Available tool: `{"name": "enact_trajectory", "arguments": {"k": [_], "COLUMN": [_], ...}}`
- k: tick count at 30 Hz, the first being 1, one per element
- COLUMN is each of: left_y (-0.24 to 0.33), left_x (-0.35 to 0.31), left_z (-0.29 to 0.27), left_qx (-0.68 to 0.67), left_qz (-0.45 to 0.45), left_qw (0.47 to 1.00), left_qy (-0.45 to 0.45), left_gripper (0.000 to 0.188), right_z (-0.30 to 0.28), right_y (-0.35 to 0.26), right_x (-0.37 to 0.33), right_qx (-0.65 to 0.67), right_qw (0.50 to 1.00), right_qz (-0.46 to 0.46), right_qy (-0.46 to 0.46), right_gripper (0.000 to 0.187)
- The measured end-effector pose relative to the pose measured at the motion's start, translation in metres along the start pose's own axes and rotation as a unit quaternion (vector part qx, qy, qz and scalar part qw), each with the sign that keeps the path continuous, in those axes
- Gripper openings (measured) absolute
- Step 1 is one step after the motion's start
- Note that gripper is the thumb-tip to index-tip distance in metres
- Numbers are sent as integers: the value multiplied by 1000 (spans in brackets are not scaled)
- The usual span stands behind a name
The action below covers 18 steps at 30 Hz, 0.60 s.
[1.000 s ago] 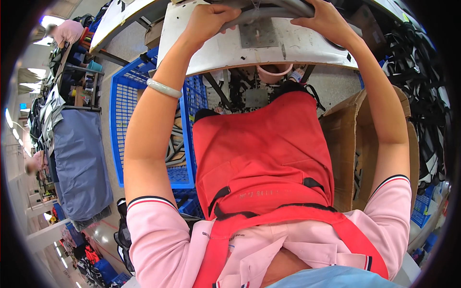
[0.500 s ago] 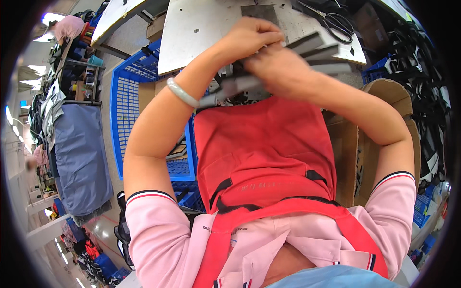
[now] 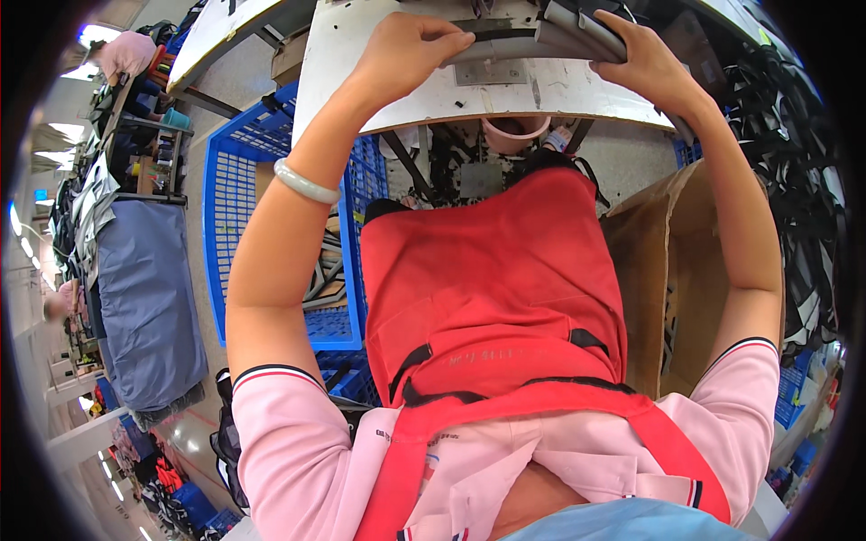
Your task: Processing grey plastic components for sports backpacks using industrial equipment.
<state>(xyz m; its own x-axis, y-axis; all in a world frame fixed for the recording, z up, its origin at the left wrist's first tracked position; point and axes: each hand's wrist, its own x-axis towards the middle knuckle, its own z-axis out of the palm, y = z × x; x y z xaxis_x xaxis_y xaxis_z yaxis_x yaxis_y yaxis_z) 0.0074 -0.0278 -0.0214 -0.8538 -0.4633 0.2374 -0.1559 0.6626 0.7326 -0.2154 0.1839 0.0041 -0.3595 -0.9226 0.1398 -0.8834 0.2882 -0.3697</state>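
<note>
Grey strips (image 3: 573,43) span both hands over the white surface (image 3: 582,97); contact with it unclear. Left hand (image 3: 404,56) pinches one strip's end; right hand (image 3: 649,68) clasps the bundle. Judged light, bendable, not fragile; best held near both ends, limiting sag.

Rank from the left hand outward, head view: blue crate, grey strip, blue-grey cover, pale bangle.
From the left hand:
1. Grey strip: at its fingertips, over the white table.
2. Pale bangle: on the left forearm.
3. Blue crate: below, left of the red apron.
4. Blue-grey cover: far left, beyond the crate.
</note>
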Motion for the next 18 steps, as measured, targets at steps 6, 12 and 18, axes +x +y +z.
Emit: {"name": "enact_trajectory", "arguments": {"k": [6,12,18], "left_y": [-6,20,1], "left_x": [15,23,37], "left_z": [3,-2,-1], "left_qx": [19,-3,-68], "left_qz": [-24,-62,-79], "left_qw": [1000,998,994], "left_qy": [-6,13,19], "left_gripper": [31,29,28], "right_z": [10,-16,-13], "right_y": [24,-1,3], "right_x": [14,14,28], "right_qx": [-9,9,26], "right_qw": [996,1000,998], "right_qz": [-67,-12,2], "right_qy": [62,18,56], "right_gripper": [71,74,73]}}
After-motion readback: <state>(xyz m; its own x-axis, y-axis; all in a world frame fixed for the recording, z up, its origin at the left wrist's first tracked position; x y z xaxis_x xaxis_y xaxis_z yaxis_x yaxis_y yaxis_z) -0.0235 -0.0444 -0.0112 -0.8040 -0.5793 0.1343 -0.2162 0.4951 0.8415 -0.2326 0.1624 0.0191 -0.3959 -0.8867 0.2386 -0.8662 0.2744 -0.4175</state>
